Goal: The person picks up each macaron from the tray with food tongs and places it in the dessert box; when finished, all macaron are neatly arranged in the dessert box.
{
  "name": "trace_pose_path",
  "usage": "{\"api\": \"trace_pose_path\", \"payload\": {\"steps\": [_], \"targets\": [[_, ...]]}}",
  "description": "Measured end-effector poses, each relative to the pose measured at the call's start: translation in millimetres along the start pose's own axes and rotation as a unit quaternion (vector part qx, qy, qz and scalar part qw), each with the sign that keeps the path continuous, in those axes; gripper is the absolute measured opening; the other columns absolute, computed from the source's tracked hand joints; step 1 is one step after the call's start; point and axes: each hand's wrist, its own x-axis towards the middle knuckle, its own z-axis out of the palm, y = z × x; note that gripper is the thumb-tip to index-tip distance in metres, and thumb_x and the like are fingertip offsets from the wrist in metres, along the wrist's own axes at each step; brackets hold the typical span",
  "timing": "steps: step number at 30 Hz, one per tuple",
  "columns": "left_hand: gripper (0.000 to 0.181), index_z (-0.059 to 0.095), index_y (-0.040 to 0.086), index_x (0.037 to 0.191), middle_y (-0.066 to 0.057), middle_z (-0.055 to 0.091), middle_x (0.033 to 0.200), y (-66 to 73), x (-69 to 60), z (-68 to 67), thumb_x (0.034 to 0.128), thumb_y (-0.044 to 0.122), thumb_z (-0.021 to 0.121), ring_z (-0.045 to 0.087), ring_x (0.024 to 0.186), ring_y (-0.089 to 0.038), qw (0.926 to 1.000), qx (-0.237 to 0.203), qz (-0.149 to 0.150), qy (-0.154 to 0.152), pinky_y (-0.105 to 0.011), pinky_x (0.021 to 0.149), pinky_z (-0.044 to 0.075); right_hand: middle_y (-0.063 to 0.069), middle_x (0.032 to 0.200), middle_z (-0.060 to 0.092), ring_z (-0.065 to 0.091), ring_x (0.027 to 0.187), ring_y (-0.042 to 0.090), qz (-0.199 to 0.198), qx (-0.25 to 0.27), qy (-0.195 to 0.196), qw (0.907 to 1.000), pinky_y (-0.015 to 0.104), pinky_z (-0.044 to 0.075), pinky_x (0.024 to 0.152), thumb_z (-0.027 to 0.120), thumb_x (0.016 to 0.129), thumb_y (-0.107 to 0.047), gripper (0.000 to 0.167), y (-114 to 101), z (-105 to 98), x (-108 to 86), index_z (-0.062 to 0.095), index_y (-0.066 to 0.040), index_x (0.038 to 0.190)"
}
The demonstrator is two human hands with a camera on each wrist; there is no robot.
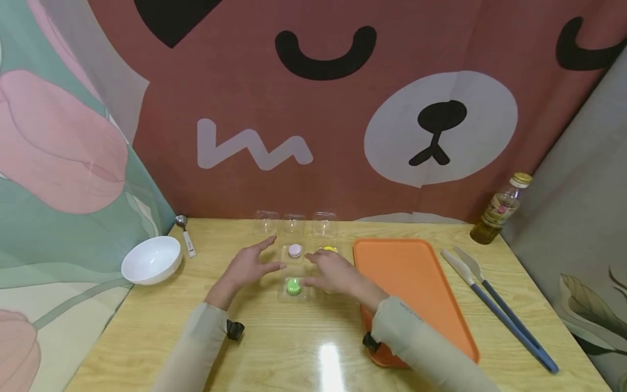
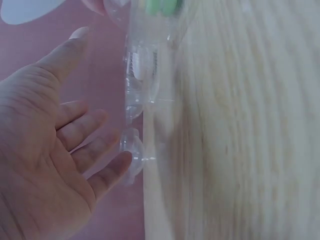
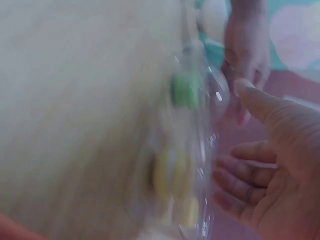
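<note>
A lilac macaron (image 1: 295,251), a green macaron (image 1: 294,287) and a yellow macaron (image 1: 328,248) sit in clear plastic cups (image 1: 305,296) mid-table. My left hand (image 1: 242,269) hovers left of them, thumb and fingers spread, holding nothing. To the right, my right hand (image 1: 338,272) is over the cups and partly hides the yellow macaron; its fingers look extended. The right wrist view is blurred, with the green macaron (image 3: 185,90) and a yellow macaron (image 3: 172,172) beside the right hand (image 3: 280,165). In the left wrist view, the left hand's (image 2: 55,145) palm shows bare.
Clear domed lids (image 1: 324,223) line the table's back edge. An orange tray (image 1: 397,272) lies at right, its near part under my right arm. Beyond it are tongs (image 1: 509,318) and an oil bottle (image 1: 496,212). A white bowl (image 1: 152,261) and spoon (image 1: 186,237) are at left.
</note>
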Motion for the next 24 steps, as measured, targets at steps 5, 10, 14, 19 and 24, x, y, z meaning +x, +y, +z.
{"api": "trace_pose_path", "payload": {"steps": [5,10,14,19,24], "targets": [[0.088,0.032,0.019,0.160,-0.011,0.044,0.159,-5.3,10.7,3.9,0.0888,0.048,0.076,0.053,0.136,-0.039,0.9999,-0.013,-0.011,-0.003,-0.058,0.113,0.042,0.011,0.117,0.074,0.071,0.102,0.027,0.024,0.071,0.067,0.9950,0.042,0.060,0.087,0.067,0.098,-0.038,0.050,26,-21,14.8,0.065,-0.005,0.135],[0.089,0.031,0.019,0.161,-0.009,0.042,0.161,-5.4,17.0,4.7,0.0890,0.045,0.076,0.065,0.115,-0.039,0.9993,-0.032,-0.018,-0.009,-0.055,0.115,0.042,0.010,0.123,0.074,0.072,0.093,0.022,0.079,0.123,0.115,0.9825,0.040,0.059,0.080,0.062,0.101,-0.035,0.043,57,-38,28.4,0.068,-0.007,0.133],[0.089,0.031,0.017,0.161,-0.007,0.041,0.161,-5.5,19.8,5.5,0.0887,0.043,0.077,0.064,0.116,-0.033,0.9985,-0.046,-0.023,-0.017,-0.054,0.117,0.040,0.012,0.126,0.073,0.071,0.080,0.022,0.119,0.155,0.128,0.9723,0.036,0.056,0.073,0.060,0.103,-0.036,0.042,78,-43,37.2,0.069,-0.008,0.132],[0.088,0.032,0.016,0.160,-0.007,0.041,0.162,-7.6,22.8,6.6,0.0888,0.040,0.078,0.040,0.148,-0.035,0.9974,-0.064,-0.022,-0.025,-0.056,0.120,0.034,0.013,0.123,0.073,0.074,0.101,0.030,0.172,0.209,0.122,0.9549,0.040,0.061,0.081,0.059,0.103,-0.035,0.041,94,-41,48.4,0.068,-0.007,0.133],[0.088,0.032,0.014,0.160,-0.007,0.039,0.162,-10.1,27.2,9.1,0.0890,0.039,0.078,0.037,0.149,-0.035,0.9971,-0.067,-0.011,-0.034,-0.054,0.122,0.032,0.014,0.126,0.072,0.073,0.105,0.031,0.205,0.246,0.116,0.9402,0.043,0.060,0.088,0.059,0.103,-0.032,0.038,103,-37,58.6,0.069,-0.007,0.131]]}}
